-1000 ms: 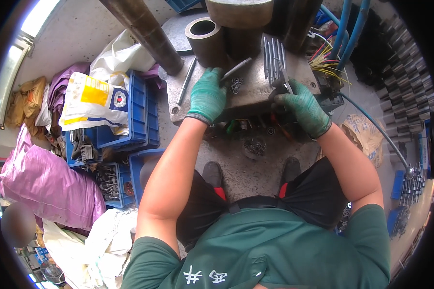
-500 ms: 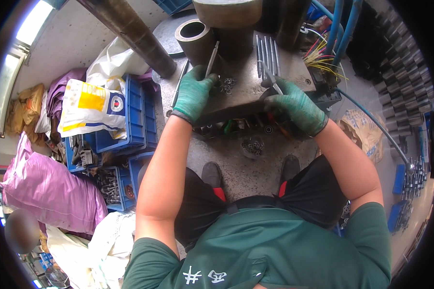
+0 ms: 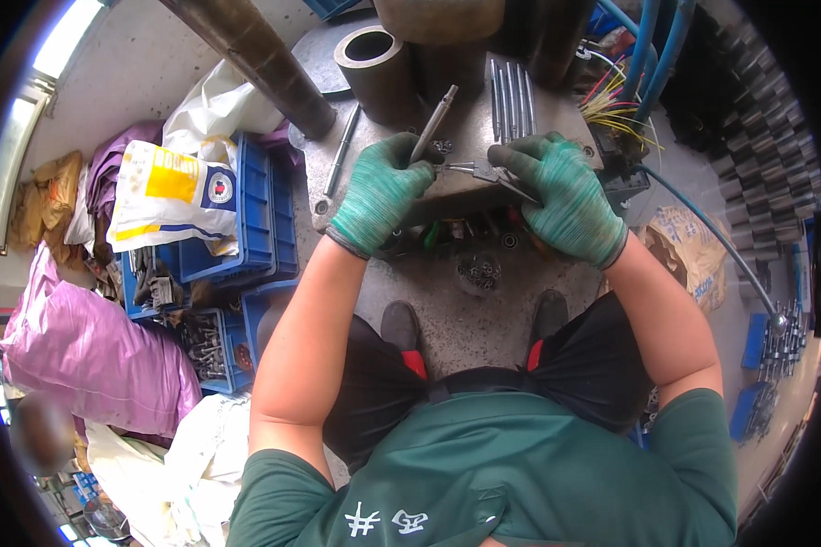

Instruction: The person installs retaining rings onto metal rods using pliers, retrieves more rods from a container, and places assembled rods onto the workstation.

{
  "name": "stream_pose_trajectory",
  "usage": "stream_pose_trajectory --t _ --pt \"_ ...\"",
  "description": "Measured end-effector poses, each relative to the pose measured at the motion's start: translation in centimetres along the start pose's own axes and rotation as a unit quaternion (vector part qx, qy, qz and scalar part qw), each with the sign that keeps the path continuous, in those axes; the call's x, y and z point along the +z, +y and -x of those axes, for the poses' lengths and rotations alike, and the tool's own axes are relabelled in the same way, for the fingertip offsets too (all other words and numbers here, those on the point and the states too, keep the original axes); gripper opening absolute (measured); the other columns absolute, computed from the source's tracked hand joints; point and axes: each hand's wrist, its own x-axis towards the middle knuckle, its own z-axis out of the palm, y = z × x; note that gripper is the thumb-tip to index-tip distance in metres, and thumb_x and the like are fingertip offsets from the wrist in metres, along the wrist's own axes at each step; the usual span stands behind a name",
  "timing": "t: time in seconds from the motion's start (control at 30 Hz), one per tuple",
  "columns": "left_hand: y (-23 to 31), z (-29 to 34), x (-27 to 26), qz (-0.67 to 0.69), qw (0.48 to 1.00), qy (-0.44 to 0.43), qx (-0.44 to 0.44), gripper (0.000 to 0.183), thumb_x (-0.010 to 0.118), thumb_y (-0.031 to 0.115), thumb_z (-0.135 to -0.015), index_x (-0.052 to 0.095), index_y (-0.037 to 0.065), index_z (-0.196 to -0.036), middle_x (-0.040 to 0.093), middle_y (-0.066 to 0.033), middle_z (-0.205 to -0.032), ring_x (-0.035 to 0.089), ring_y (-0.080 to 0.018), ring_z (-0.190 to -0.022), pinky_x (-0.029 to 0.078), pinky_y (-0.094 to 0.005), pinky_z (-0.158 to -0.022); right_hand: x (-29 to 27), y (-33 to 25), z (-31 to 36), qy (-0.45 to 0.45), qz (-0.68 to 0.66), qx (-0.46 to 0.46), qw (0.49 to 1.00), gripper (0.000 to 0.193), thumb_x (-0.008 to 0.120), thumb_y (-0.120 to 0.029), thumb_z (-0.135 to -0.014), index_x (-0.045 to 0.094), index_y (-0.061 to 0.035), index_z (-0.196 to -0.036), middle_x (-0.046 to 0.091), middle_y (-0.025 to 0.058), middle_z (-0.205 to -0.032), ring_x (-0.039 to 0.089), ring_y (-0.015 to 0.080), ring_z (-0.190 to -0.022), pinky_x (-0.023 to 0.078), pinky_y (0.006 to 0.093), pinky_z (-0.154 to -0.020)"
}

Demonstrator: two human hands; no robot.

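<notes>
— Pliers [image 3: 485, 170] in the person's right hand [image 3: 570, 196] have swung round: half a second ago they aimed up toward the row of rods [image 3: 513, 100], and now their tips point across to the left.

— Toward the left hand [image 3: 379, 193], then?

— Yes, the tips lie just beside its fingers. Whether they touch anything cannot be told.

— What does the left one hold?

— A slim metal rod [image 3: 436, 123], pinched between thumb and forefinger, its upper end leaning to the right. The other fingers are curled in, partly hidden.

— And the right fingers?

— Closed about the pliers, the foremost ones stretched left over the tool. How hard the handles are squeezed cannot be told.

— Where is the rod held?

— Above the front part of the metal plate [image 3: 470, 128], between a single rod [image 3: 342, 150] lying at the left and the row at the right. A small pile of rings [image 3: 441, 146] lies behind the hands, partly covered.

— Anything taller nearby?

— One hollow cylinder [image 3: 374, 87] stands on the plate, beyond the left hand. Both hands wear green gloves with darkened fingertips.
</notes>
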Motion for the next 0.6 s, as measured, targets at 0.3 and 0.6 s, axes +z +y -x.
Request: stream_pose_trajectory --t 0.3,0.6 --pt "-0.36 0.26 -0.32 0.003 1.000 -0.016 0.021 0.025 0.064 0.009 -0.092 0.072 -0.001 -0.113 0.069 -0.0041 -0.091 0.061 -0.0114 -0.079 0.051 -0.0276 -0.074 1.05 0.01 -0.14 0.006 0.000 -0.029 1.000 0.051 0.079 -0.008 -0.074 0.074 -0.0084 -0.125 0.073 0.0134 -0.112 0.067 0.0373 -0.098 0.053 0.0469 -0.086" --pt "-0.50 0.40 -0.57 -0.014 0.999 -0.017 0.024 0.025 0.064 0.008 -0.091 0.073 -0.001 -0.113 0.070 -0.0045 -0.093 0.061 -0.0112 -0.080 0.050 -0.0270 -0.074 0.72 -0.30 -0.31 0.005 0.008 -0.029 1.000 0.049 0.078 -0.008 -0.077 0.074 -0.0087 -0.125 0.073 0.0138 -0.112 0.067 0.0365 -0.098 0.054 0.0468 -0.085"
